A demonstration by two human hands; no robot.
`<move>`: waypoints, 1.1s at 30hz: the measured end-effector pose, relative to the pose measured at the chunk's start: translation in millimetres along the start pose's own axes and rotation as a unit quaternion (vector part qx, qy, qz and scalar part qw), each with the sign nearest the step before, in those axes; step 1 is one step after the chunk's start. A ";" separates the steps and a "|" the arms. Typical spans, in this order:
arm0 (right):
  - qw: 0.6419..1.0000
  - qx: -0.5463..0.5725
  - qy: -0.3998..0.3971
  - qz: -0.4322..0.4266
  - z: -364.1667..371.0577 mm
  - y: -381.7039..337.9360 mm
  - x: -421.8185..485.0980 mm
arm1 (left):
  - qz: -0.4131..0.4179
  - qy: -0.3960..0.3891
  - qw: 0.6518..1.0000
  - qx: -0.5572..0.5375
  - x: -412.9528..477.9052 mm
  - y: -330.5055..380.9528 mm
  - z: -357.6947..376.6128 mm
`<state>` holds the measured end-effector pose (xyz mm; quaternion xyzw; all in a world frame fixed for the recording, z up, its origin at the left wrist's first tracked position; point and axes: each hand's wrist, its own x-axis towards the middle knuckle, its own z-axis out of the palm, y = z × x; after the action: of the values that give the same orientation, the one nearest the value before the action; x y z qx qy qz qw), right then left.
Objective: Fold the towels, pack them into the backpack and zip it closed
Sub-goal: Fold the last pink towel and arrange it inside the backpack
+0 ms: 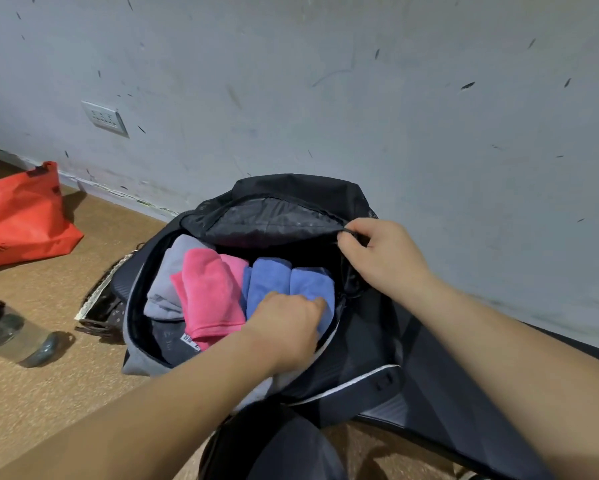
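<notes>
– Scuffed grey wall [325, 81] fills most of my feed, brown floor [48, 393] below it. What's lying there?
– Black backpack [360, 341] against the wall, main compartment wide open, flap [273, 220] thrown back toward the wall. Orange bag [21, 216] well off to the left.
– Towels?
– Three colours I can count, folded, side by side inside the backpack: grey towel [173, 271] leftmost, pink towel [208, 292] in the middle, blue towel [273, 282] on the right.
– Hands?
– Left hand [287, 323] knuckles up, fingers curled onto the blue towel. Right hand [384, 258] pinches the flap's edge at the right of the opening.
– Small items?
– Clear bottle [17, 337] on its side, far left. Wall socket [105, 118] above the orange bag.
</notes>
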<state>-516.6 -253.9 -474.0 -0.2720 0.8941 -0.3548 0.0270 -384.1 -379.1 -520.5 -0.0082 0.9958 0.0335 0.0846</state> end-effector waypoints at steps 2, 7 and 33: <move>1.000 -0.008 -0.001 -0.005 0.7 2.6 0.2 | 0.005 0.003 0.999 -0.054 6.3 -9.8 0.8; 1.000 0.022 0.008 -0.017 2.0 4.8 3.6 | 0.042 0.165 0.981 -0.094 44.3 -19.1 13.8; 1.000 -0.012 0.027 -0.002 -5.5 7.1 -1.3 | -0.066 0.162 0.971 -0.162 44.5 -23.3 -0.2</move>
<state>-520.1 -245.5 -474.8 -0.2647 0.8981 -0.3512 -0.0007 -427.5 -402.8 -529.3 -0.0928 0.9748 0.1870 -0.0783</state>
